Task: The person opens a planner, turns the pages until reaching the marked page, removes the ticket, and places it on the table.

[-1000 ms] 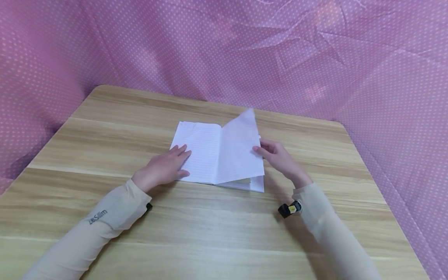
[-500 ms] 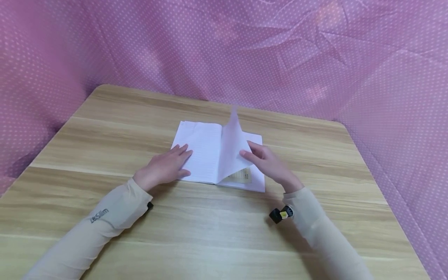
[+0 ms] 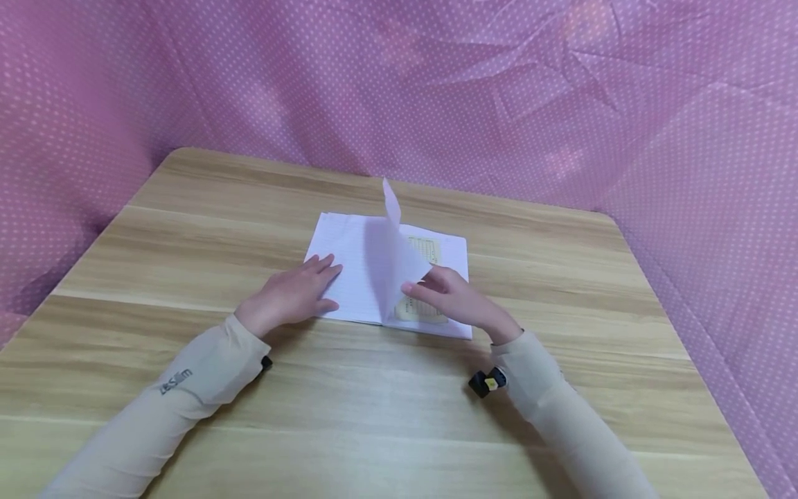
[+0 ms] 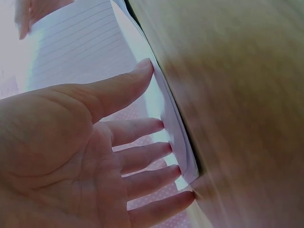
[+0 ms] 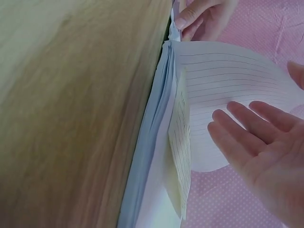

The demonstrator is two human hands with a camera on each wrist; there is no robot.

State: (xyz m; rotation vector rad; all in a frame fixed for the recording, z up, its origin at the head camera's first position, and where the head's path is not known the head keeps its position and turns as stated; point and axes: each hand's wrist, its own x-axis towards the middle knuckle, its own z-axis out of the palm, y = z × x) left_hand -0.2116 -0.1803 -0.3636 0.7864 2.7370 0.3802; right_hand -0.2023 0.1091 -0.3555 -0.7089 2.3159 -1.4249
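Left hand (image 3: 288, 294) spread on notebook (image 3: 343, 242), right hand (image 3: 460, 301) straight-fingered against raised page (image 5: 218, 71), ruled from right wrist, plain from head

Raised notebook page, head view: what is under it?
A yellowish printed paper slip lies on the right-hand notebook page; its top and bottom show. The raised page and right hand cover its middle.

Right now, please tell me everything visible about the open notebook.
The notebook looks white and papery, with fine ruled lines. It lies open on the wood-grained table, one leaf rising, curved, from its middle. The left hand rests on the left page; the right hand is close against the raised leaf, exact contact unclear. A yellowish printed sheet lies on its right side.
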